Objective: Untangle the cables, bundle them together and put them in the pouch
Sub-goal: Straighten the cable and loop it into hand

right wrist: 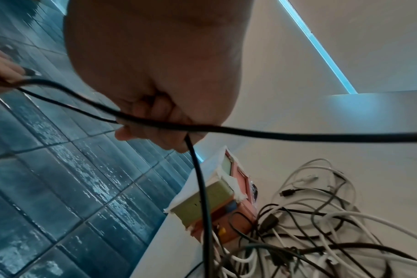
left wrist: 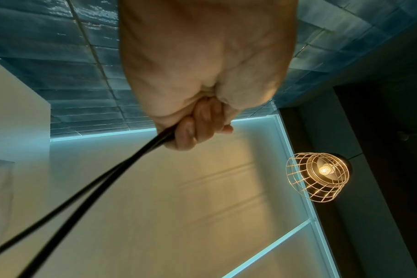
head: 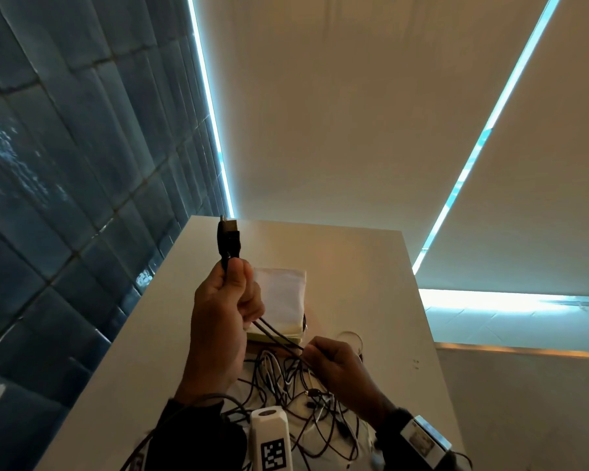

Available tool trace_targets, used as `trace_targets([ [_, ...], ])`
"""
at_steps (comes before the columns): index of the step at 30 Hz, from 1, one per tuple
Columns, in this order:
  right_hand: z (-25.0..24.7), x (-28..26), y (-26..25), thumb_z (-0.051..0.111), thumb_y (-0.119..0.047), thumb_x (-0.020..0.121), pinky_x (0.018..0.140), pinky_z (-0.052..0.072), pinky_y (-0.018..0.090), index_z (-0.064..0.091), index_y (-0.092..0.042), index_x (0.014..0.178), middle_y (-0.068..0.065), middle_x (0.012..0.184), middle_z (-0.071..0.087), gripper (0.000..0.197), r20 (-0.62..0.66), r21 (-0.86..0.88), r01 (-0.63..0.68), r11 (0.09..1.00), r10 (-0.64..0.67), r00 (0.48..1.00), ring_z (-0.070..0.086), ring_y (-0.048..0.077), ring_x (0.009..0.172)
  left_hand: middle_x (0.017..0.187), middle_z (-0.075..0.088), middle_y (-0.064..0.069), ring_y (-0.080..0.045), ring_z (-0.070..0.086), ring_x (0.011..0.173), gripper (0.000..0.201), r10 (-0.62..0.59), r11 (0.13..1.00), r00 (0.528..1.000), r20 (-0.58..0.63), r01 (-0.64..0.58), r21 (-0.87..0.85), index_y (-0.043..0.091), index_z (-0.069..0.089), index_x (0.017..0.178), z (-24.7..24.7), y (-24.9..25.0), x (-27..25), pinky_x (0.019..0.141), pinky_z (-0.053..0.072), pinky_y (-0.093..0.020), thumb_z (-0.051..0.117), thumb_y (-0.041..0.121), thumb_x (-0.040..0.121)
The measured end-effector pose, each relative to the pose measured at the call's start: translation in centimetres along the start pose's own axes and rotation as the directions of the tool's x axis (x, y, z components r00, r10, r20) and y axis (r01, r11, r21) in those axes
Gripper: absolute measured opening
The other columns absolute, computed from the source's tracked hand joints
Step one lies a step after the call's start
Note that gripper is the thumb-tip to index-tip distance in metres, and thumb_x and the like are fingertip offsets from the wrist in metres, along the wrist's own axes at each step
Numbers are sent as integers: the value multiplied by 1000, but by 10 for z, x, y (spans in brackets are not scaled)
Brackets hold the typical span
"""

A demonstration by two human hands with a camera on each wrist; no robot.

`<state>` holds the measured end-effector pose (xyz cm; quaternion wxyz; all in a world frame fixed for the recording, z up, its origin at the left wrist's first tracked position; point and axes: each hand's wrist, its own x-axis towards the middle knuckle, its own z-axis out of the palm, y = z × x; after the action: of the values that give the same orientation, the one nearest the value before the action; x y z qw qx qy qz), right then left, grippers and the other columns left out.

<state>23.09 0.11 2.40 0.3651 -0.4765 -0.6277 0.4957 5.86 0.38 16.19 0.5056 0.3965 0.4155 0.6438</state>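
Tangled black and white cables [head: 303, 402] lie heaped at the near edge of the desk [head: 371, 266], right under my wrists, and that heap is what I am working free of. My left hand [head: 223, 311] is raised above the middle of the desk with its fingers curled tight round a doubled black cable [left wrist: 107, 176], both plug ends [head: 228, 237] standing up side by side out of the top of the fist. My right hand [head: 337, 365] sits lower, just over the heap, pinching the same two strands [head: 279, 334] where they run down toward it. I judge this step to be drawing one cable out and doubling it for a bundle. To do it well I want the plugs kept level in my left hand, while my right slides down the strands with a loose pinch, lifting them clear of the white loops rather than yanking. A snag would tighten the knot. Beyond my hands, toward the far edge, lies the pouch [head: 281, 294], pale and flat, on a small box [right wrist: 202, 197].
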Motion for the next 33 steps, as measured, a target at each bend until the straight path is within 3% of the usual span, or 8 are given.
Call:
trace_targets([
  [8,0,-6,22,50,-12,96,56,35,21,60,-13,66,-5,64,50,31,-77,-2,-114,994,113,991,43,5,58,49,26,9,-5,18,41,30,47,986,998,-36,-52,-161,14,44,73,-12,10,4,39,18,-20,36,24,100],
  [12,-5,-3,-15,52,-11,97,44,33,12,64,-4,77,-12,48,50,25,-146,166,-102,981,126,981,42,-1,45,49,27,7,-5,18,38,30,-23,998,1000,-2,23,-64,15,44,73,-10,7,0,36,15,-20,36,27,100],
  [16,-10,4,-60,55,-18,97,42,21,21,61,-1,80,-1,54,31,24,-173,337,33,941,27,985,25,10,47,49,43,-3,-14,32,39,32,-68,989,998,17,65,133,12,44,76,-6,1,-4,38,22,-23,34,28,102],
  [21,-10,-2,-101,46,-4,99,42,35,9,55,4,76,-11,47,42,25,-5,435,122,892,-133,991,38,-2,40,92,75,-12,-30,72,80,35,-248,958,961,125,224,178,14,51,82,-2,3,-6,55,56,-32,28,29,104],
  [24,-5,-6,-108,38,11,96,44,40,5,53,1,78,-13,43,51,25,82,411,100,906,-147,986,50,-5,39,108,71,-20,-35,69,100,33,-275,954,925,261,297,-47,11,46,81,-3,6,-7,76,59,-47,31,34,98],
  [26,-5,-6,-105,39,11,95,45,42,6,52,2,78,-14,43,48,24,87,425,65,903,-112,990,46,-5,39,98,71,-22,-35,70,92,30,-223,944,932,285,280,-175,10,45,80,-3,5,-7,80,58,-44,36,33,96],
  [29,-5,-4,-94,41,11,95,46,40,5,55,1,76,-13,43,50,26,117,421,1,907,-56,992,48,-5,40,68,56,-8,-21,53,57,28,-145,953,955,258,205,-222,11,47,77,-3,-2,-5,62,51,-34,46,35,92],
  [33,-3,-4,-74,52,1,94,58,40,10,64,-8,68,-11,54,58,30,76,312,-8,950,-17,997,53,-3,54,59,33,2,-12,25,50,29,-102,964,979,178,142,-227,14,46,74,-2,-4,-1,48,28,-24,44,33,95],
])
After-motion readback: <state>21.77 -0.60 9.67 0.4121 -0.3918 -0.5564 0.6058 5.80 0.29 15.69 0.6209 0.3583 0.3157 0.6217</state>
